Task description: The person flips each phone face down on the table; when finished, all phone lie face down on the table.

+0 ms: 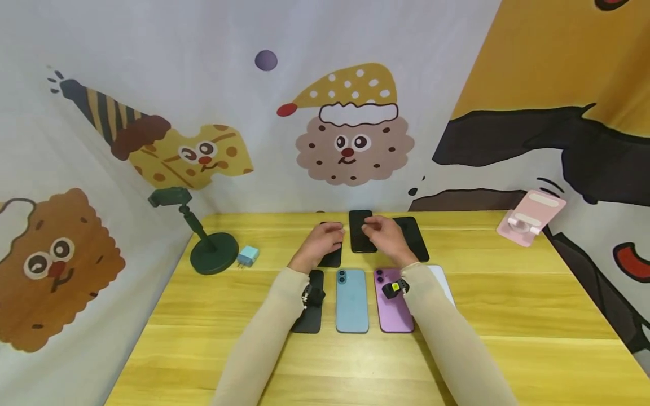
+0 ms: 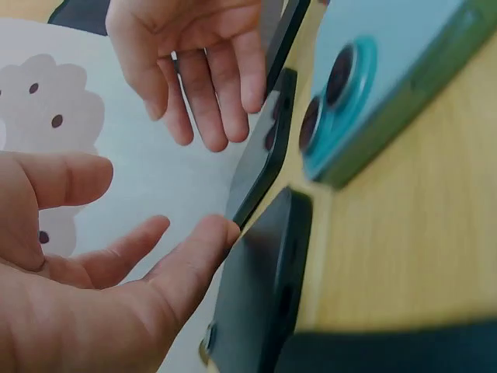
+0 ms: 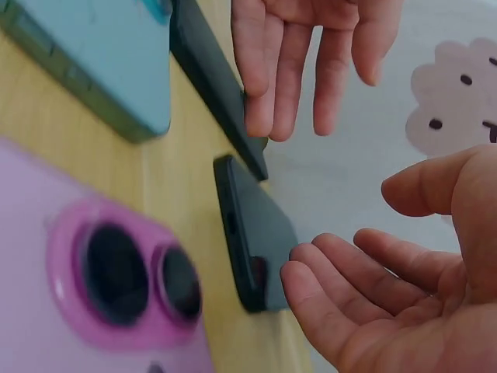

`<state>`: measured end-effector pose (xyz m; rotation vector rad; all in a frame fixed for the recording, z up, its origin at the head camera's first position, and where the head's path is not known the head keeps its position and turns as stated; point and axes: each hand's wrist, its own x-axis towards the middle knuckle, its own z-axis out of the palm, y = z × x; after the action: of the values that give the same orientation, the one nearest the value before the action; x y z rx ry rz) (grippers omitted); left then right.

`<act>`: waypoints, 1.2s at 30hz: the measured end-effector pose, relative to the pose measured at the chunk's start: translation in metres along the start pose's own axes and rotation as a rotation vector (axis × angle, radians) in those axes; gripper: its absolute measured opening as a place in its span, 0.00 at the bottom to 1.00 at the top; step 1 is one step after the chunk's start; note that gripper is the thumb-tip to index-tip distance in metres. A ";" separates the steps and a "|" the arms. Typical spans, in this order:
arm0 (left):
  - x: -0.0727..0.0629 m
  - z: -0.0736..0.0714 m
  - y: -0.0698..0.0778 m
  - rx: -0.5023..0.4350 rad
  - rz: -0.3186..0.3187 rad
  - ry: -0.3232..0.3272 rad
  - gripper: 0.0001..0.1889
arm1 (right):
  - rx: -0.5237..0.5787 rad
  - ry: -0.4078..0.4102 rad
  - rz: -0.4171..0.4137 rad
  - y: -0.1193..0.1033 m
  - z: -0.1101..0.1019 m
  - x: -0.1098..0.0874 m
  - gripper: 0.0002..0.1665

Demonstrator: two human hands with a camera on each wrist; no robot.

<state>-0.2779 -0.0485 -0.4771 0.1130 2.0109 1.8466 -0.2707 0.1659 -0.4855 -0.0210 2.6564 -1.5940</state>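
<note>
Busy at the Back Row

A cartoon-printed cloth [image 1: 203,67] is hanging behind the wood-grain worktop [image 1: 533,316]. Cream sleeves [image 1: 457,338] are stretching across from the near edge. A dark green stand [image 1: 213,254] is standing at the left, a pink stand [image 1: 538,211] at the far right.

The left hand [image 1: 319,243] is reaching over the left rear phone [image 1: 332,259], thumb and fingers apart, gripping nothing; I can't tell whether a fingertip is touching its edge. The right hand [image 1: 388,234] is hovering by the middle rear phone [image 1: 358,242], its fingers loosely bent, thumb apart, holding nothing.

The right rear phone [image 1: 416,242] is lying just beyond that hand. Nearer, a row is lying from left to right: a black phone [image 1: 311,320], a blue phone [image 1: 352,304], a purple phone [image 1: 396,314] and a white slab [image 1: 442,276], partly hidden by a sleeve.

A small blue charger [image 1: 248,255] is sitting beside the green stand.
</note>
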 end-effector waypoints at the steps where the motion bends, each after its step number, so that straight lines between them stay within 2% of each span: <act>1: 0.001 0.002 -0.001 -0.008 0.001 -0.008 0.29 | -0.002 0.011 0.004 0.002 -0.001 0.001 0.27; 7: 0.003 0.010 -0.004 -0.030 -0.004 -0.059 0.32 | -0.014 0.055 0.028 0.012 -0.004 0.001 0.27; 13: 0.005 0.012 -0.002 -0.096 -0.025 -0.094 0.34 | 0.031 0.048 0.070 0.012 -0.005 0.001 0.30; 17: 0.008 0.010 -0.003 -0.101 -0.030 -0.076 0.33 | 0.066 0.025 0.106 0.010 -0.005 0.001 0.33; 21: 0.007 0.011 -0.001 -0.067 -0.040 -0.059 0.32 | 0.091 0.001 0.130 0.008 -0.008 -0.001 0.36; 27: 0.007 0.013 -0.001 -0.075 -0.022 -0.049 0.31 | 0.105 -0.034 0.149 0.005 -0.013 -0.007 0.38; 36: 0.003 0.014 -0.009 -0.108 -0.015 -0.048 0.32 | -0.060 -0.098 0.124 0.002 -0.009 -0.016 0.41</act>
<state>-0.2741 -0.0350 -0.4871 0.1104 1.8708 1.9205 -0.2548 0.1750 -0.4829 0.0608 2.5763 -1.4377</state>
